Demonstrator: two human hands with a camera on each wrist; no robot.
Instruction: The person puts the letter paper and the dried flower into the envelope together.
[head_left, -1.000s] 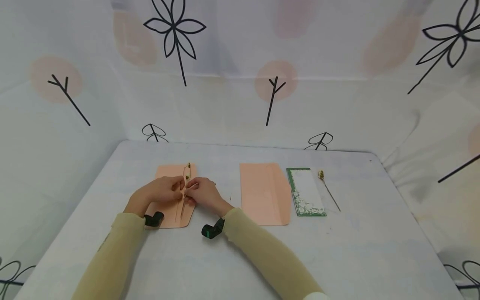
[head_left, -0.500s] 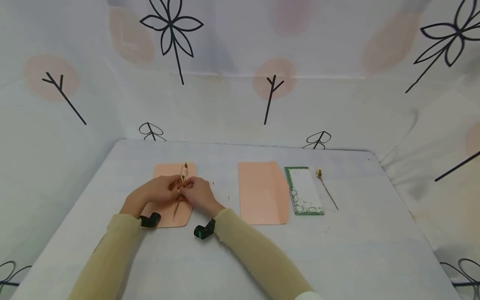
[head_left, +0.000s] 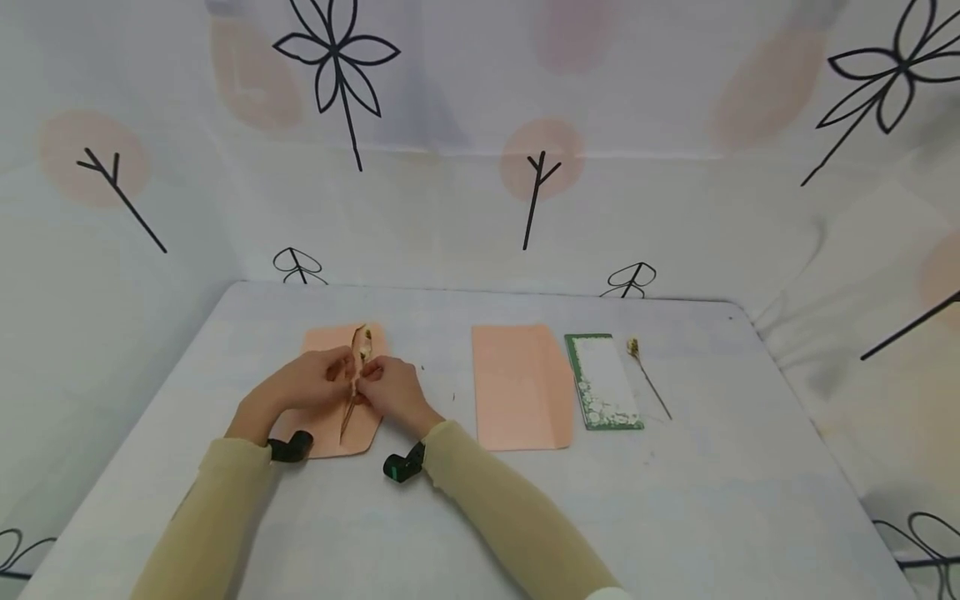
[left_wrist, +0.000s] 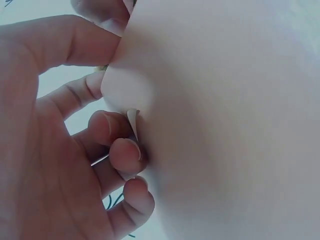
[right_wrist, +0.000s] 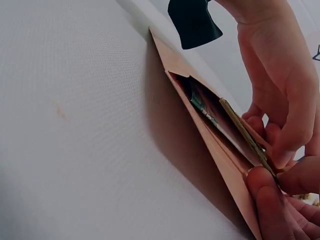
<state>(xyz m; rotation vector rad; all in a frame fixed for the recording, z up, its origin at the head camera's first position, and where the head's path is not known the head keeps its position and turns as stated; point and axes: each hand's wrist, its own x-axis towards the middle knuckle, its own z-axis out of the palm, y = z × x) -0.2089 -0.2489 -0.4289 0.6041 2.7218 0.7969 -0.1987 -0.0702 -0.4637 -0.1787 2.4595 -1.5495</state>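
On the table lies a peach envelope point(head_left: 322, 429) with its long side gaping. My left hand point(head_left: 303, 387) pinches one edge of that opening; in the left wrist view its curled fingers point(left_wrist: 127, 155) lie along the paper. A dried flower point(head_left: 366, 337) lies along the opening, its head at the far end and its stem point(right_wrist: 240, 127) toward me. My right hand point(head_left: 395, 392) pinches the stem against the envelope's other edge, the fingertips of both hands nearly meeting. Inside the opening shows a card with green patterning point(right_wrist: 202, 107). How deep the flower sits is partly hidden.
To the right lie a second peach envelope point(head_left: 517, 387), a white card with a green floral border point(head_left: 607, 379) and another dried flower point(head_left: 648, 375). Small dark crumbs dot the white table point(head_left: 510, 517). A patterned cloth backdrop point(head_left: 450, 208) rises behind.
The hands stay at the envelope with small shifts of the fingers. The flower's stem has swung slightly leftward, and the opening gapes around the flower head. The whole view has drifted a little.
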